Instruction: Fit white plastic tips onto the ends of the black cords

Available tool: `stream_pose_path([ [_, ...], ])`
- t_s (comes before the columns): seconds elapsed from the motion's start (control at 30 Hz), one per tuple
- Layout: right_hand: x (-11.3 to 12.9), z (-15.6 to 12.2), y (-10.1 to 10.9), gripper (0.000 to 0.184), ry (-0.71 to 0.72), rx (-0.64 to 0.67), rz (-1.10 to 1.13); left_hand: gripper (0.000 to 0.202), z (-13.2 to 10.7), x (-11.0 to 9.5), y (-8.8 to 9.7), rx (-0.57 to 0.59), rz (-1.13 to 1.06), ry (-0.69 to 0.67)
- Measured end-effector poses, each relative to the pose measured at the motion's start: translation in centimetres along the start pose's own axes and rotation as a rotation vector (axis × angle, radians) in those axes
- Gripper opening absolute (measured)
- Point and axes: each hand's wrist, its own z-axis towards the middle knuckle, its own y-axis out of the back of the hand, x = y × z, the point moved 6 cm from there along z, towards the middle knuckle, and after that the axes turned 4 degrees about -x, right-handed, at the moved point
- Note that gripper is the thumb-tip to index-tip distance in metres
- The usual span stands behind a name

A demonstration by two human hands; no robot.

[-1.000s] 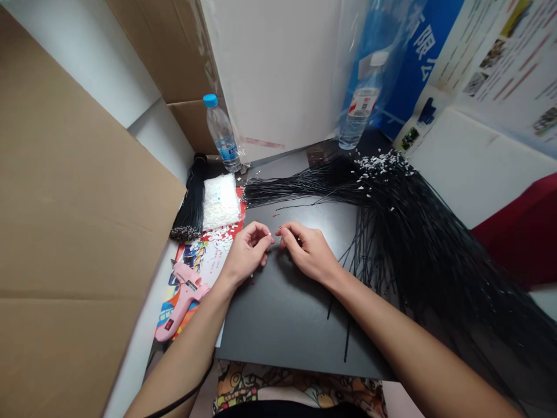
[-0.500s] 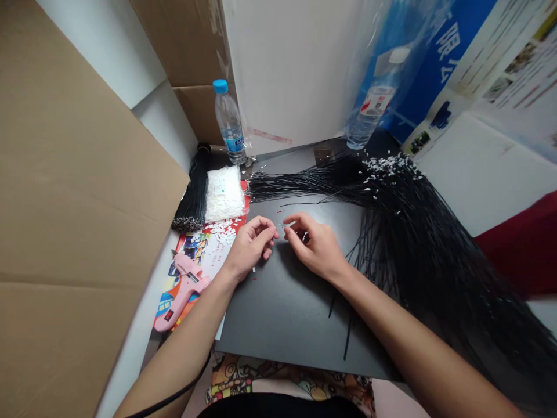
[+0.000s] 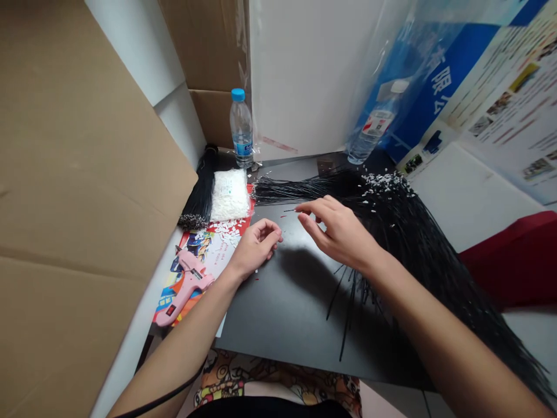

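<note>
My left hand (image 3: 260, 247) hovers over the dark table's middle with thumb and fingertips pinched together. Whatever is between them, if anything, is too small to make out. My right hand (image 3: 339, 232) is raised to the right of it, thumb and forefinger slightly apart and nothing visible between them. Just beyond the right hand lies a bundle of thin black wires (image 3: 300, 190), stretching across the back of the table. Small white pieces (image 3: 387, 184) sit on the larger heap of black strands (image 3: 430, 261) at the right.
At the left lie a pink glue gun (image 3: 187, 287), a bag of white pieces (image 3: 230, 194), loose white pieces (image 3: 226, 231) and another black bundle (image 3: 200, 188). Two water bottles, one blue-capped (image 3: 242, 130) and one white-capped (image 3: 376, 125), stand behind. Cardboard (image 3: 87, 191) walls the left side.
My right hand has moved up and to the right, away from my left hand, toward the black wires. The left hand stays nearly in place, pinched. The view has shifted slightly.
</note>
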Motion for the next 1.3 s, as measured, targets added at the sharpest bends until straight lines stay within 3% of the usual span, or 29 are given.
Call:
stream_pose_path([
  [0.1,-0.4,-1.1,-1.2,0.022,-0.169,-0.020,0.185,0.023,-0.1,0.0,0.0,-0.001,-0.010,0.000],
  [0.2,-0.7,-1.9,-2.2,0.021,-0.327,0.040,0.318,0.025,-0.2,-0.3,-0.1,0.005,-0.037,-0.012],
  [0.37,-1.3,-3.1,-4.2,0.032,-0.512,0.075,0.519,0.030,-0.1,-0.3,-0.2,0.031,-0.050,-0.011],
  [0.5,-1.8,-3.9,-5.5,0.033,-0.578,0.056,0.668,0.031,-0.1,-0.2,-0.3,0.036,-0.044,0.003],
  [0.67,-2.0,-4.3,-5.5,0.029,-0.593,-0.006,0.720,0.030,-0.2,-0.4,-0.7,0.053,-0.021,0.007],
  [0.8,-1.8,-4.3,-5.0,0.026,-0.554,-0.040,0.640,0.029,-0.2,-0.6,-0.7,0.044,-0.019,0.002],
  [1.0,-0.7,-4.1,-3.9,0.020,-0.276,-0.151,0.360,0.028,-0.2,-0.7,-0.8,0.054,-0.064,0.001],
  [1.13,0.0,-4.4,-3.7,0.024,-0.099,-0.221,0.188,0.027,-0.2,-0.3,-0.8,0.070,-0.157,0.092],
  [1.3,0.7,-4.5,-3.1,0.025,0.023,-0.291,0.061,0.025,-0.4,0.1,-1.0,0.115,-0.257,0.205],
])
